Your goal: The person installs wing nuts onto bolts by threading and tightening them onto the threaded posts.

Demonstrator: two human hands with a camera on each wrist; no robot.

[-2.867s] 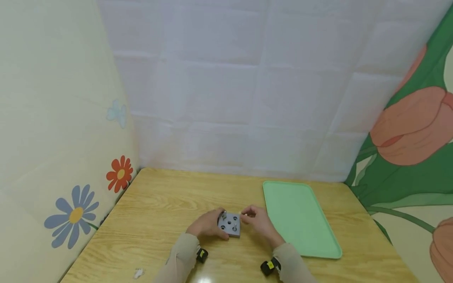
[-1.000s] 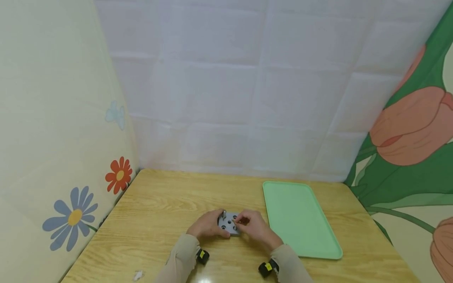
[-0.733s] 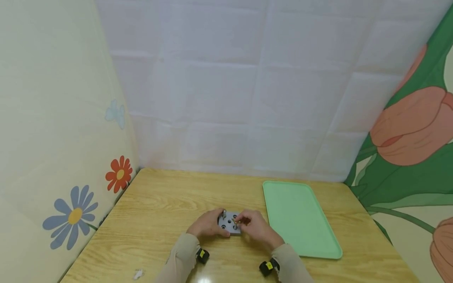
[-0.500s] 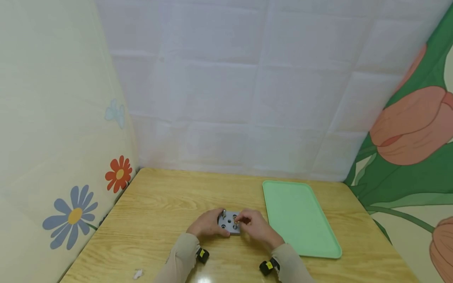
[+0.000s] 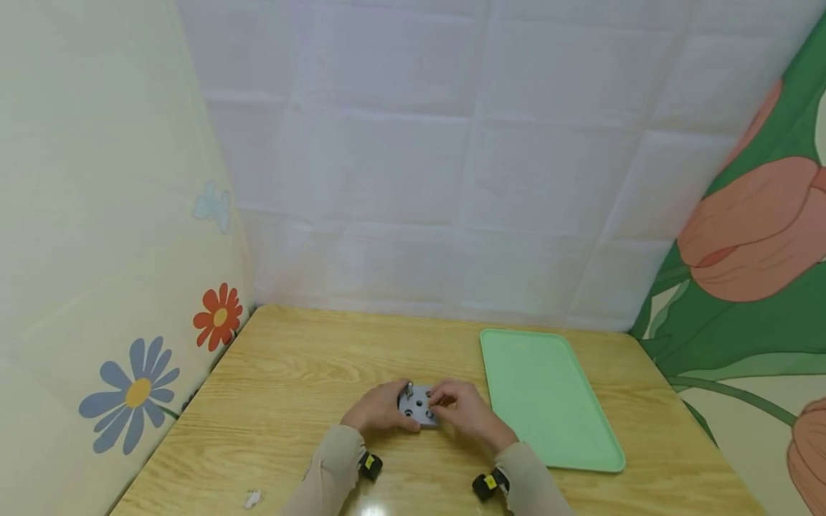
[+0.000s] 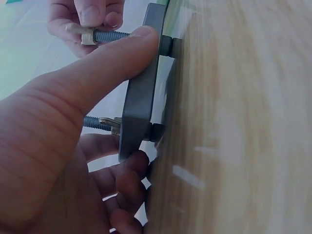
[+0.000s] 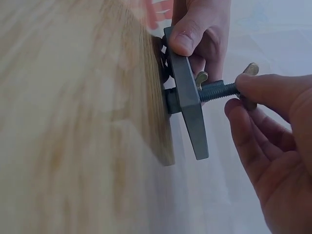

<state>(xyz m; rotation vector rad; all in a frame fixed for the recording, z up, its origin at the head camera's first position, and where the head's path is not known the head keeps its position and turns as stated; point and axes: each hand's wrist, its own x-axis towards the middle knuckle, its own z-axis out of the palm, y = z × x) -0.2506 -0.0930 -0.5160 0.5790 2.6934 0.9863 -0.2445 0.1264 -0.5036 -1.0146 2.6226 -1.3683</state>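
A grey metal plate (image 5: 414, 411) with several holes stands slightly off the table on dark bolt heads (image 6: 166, 46). My left hand (image 5: 379, 410) grips its left side, thumb on the near edge and fingers around the far side. Two threaded bolts rise through the plate. At the end of the right-hand bolt (image 7: 219, 92), my right hand (image 5: 466, 411) pinches a brass-coloured wing nut (image 7: 251, 69) between thumb and fingers. On the other bolt, a second wing nut (image 6: 110, 123) sits low against the plate in the left wrist view.
A light green tray (image 5: 548, 401) lies right of my right hand on the wood-grain table (image 5: 310, 358). A small white scrap or mark (image 5: 254, 498) shows at the front left. A white cloth (image 5: 387, 179) hangs behind, with patterned cloths at both sides.
My right hand has moved left from beside the plate to the right-hand bolt with the wing nut. Its fingers have shifted slightly there since. The left hand and plate have stayed put.
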